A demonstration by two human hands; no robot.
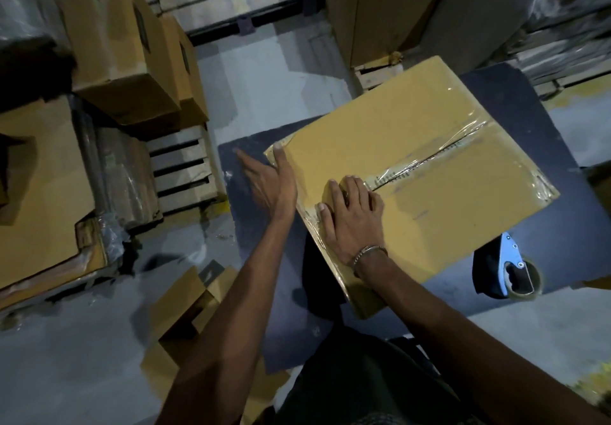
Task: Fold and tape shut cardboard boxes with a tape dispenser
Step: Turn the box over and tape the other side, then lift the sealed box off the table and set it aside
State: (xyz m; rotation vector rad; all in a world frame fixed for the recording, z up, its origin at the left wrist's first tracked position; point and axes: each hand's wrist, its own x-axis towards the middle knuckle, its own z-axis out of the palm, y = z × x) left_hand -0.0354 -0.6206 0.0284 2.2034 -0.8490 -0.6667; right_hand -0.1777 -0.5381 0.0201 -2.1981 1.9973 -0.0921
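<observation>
A closed brown cardboard box (426, 146) lies on a dark blue table (515, 100), with clear tape running along its centre seam and over its edges. My right hand (350, 216) lies flat on the near end of the taped seam, fingers straight and pressing down. Against the box's left side my left hand (271, 180) rests with fingers extended, the thumb on the top corner. A tape dispenser (512, 269) with a pale blue frame and a roll of tape sits on the table to the right of the box, untouched.
Stacked cardboard boxes (122, 47) stand on wooden pallets (185, 170) at the left. A tall carton (380, 7) stands behind the table. Flattened cardboard pieces (185, 305) lie on the grey floor near my left arm. Wrapped goods fill the far right.
</observation>
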